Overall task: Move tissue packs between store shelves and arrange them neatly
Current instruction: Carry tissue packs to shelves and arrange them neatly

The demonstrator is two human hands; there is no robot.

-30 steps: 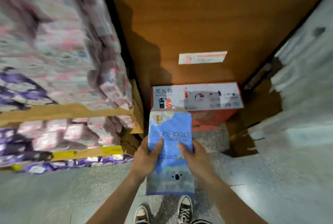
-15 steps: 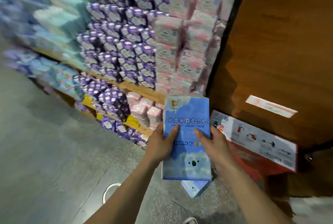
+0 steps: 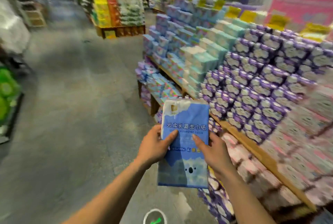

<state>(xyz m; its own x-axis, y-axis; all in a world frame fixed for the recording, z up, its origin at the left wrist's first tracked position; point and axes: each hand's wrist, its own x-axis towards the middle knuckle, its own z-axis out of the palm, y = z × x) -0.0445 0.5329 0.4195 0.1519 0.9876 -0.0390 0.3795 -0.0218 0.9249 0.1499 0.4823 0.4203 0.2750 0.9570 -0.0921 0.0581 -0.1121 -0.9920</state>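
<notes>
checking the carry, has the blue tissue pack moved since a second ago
Yes: the blue tissue pack has swung along the shelf from the pink packs toward the purple packs.

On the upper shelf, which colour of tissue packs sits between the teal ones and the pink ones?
The purple packs: the teal packs lie farther away from you, the pink packs nearer.

The tissue pack (image 3: 184,142) is blue with white clouds and a koala face — beside it stand purple-and-white packs (image 3: 266,79), pink packs (image 3: 304,133) and teal packs (image 3: 203,56).
</notes>
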